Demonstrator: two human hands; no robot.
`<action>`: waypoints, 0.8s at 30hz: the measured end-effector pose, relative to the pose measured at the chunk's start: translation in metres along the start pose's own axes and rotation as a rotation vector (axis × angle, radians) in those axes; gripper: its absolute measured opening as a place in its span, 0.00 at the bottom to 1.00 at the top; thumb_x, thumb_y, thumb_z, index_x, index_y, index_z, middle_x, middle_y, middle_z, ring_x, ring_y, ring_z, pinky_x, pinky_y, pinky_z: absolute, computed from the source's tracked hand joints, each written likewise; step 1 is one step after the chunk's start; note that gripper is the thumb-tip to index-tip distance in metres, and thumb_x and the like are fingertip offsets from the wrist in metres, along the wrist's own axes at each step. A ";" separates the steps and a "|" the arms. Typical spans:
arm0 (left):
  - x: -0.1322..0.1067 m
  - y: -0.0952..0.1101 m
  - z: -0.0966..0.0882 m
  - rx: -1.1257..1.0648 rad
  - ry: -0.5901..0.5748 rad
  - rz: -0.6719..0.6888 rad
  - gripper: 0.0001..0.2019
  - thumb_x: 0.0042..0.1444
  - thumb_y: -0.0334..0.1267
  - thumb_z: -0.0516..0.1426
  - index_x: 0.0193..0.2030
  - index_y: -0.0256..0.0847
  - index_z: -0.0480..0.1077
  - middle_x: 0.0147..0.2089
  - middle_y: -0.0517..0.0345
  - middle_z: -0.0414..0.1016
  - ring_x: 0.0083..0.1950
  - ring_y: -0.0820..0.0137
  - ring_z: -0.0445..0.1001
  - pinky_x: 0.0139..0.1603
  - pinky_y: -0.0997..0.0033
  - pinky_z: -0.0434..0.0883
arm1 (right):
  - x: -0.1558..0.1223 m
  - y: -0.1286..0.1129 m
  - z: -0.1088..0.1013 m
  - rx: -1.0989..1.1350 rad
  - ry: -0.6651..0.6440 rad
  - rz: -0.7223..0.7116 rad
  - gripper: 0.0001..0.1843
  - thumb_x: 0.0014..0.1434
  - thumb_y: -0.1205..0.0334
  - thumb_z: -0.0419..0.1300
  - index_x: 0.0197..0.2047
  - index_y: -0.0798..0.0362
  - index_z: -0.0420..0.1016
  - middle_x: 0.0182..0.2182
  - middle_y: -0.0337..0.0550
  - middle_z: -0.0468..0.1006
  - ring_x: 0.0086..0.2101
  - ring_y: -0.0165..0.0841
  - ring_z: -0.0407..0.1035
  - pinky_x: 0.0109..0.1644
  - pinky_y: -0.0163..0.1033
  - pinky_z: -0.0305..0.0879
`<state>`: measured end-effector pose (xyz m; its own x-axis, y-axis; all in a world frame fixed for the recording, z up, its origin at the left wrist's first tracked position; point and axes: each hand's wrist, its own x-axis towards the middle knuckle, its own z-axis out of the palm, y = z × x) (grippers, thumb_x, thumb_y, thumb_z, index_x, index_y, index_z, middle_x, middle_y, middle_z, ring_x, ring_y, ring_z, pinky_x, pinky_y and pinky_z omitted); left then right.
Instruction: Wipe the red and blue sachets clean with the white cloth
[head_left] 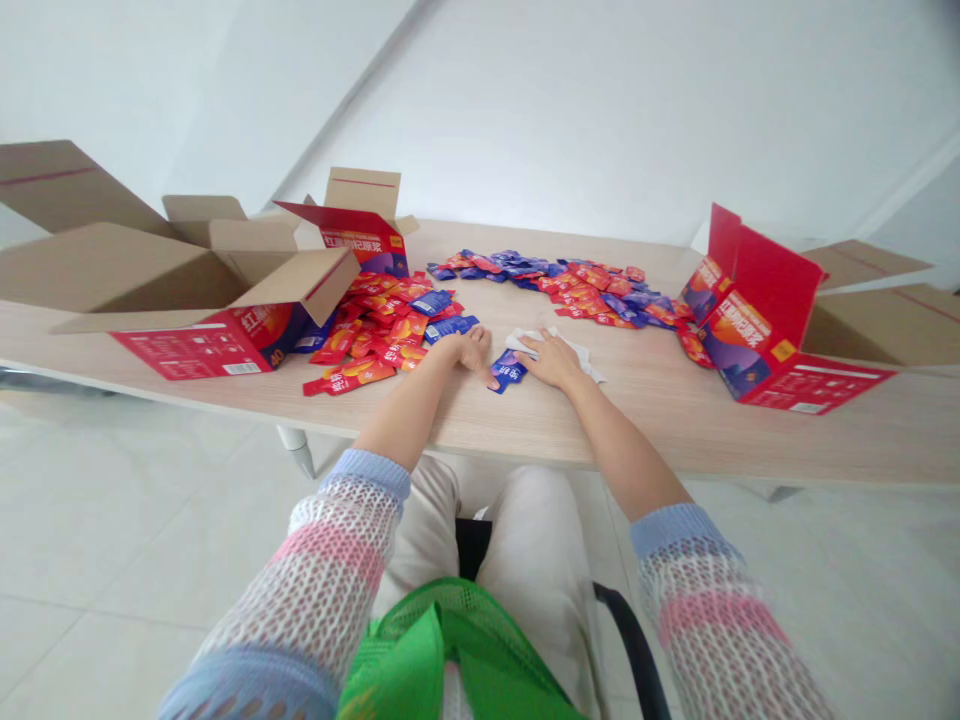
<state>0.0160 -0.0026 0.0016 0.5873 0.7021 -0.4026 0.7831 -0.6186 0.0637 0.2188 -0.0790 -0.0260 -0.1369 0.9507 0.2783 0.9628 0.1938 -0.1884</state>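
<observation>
Blue sachet (508, 371): lying flat on tabletop (480, 425), btwn both hands, white print up.
Long axis: slanting, prob. near-L to far-R; ends part hidden by digits.
L hand (472, 352): resting palm down L of sachet, fingers lightly bent, thumb spread away from them & reaching its near-L corner; nothing seen gripped.
R hand (550, 358): lying flat, fingers fanned, pressing on white cloth (589, 362), thumb side meeting sachet's R edge.
Nearer hand: about equal; sachet is sitting R of L hand, L of R hand. Can't tell if either is pinching it.
L heap (379, 325): mostly red sachets, a few blue, lying just L of L hand.
Far row (510, 265): mixed red/blue sachets, curving beyond both hands toward R box (772, 345).
Other boxes: L box (187, 350) & rear-L box (367, 237), both standing w/ flaps open beside heap.
</observation>
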 end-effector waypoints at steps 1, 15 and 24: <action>0.000 0.001 0.000 0.007 0.002 -0.008 0.76 0.24 0.69 0.62 0.71 0.35 0.23 0.72 0.39 0.19 0.71 0.48 0.22 0.68 0.46 0.37 | -0.002 -0.001 -0.001 0.008 -0.017 -0.026 0.31 0.60 0.41 0.52 0.62 0.46 0.66 0.64 0.47 0.59 0.63 0.49 0.51 0.65 0.54 0.49; -0.003 0.000 0.003 -0.013 0.027 0.040 0.73 0.29 0.69 0.61 0.71 0.33 0.22 0.72 0.38 0.20 0.71 0.48 0.23 0.68 0.45 0.37 | -0.019 -0.019 -0.001 0.148 -0.174 -0.376 0.28 0.61 0.50 0.53 0.64 0.46 0.63 0.63 0.40 0.62 0.67 0.44 0.37 0.67 0.58 0.39; -0.004 0.004 0.002 -0.001 0.020 0.004 0.72 0.30 0.69 0.60 0.71 0.29 0.24 0.71 0.37 0.19 0.71 0.49 0.22 0.67 0.45 0.35 | -0.003 0.010 -0.001 0.081 -0.171 -0.097 0.37 0.62 0.36 0.42 0.68 0.45 0.54 0.67 0.37 0.51 0.67 0.48 0.30 0.67 0.63 0.31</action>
<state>0.0161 -0.0082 0.0019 0.5945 0.7067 -0.3837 0.7809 -0.6211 0.0660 0.2288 -0.0804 -0.0275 -0.2724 0.9525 0.1363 0.9220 0.2989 -0.2460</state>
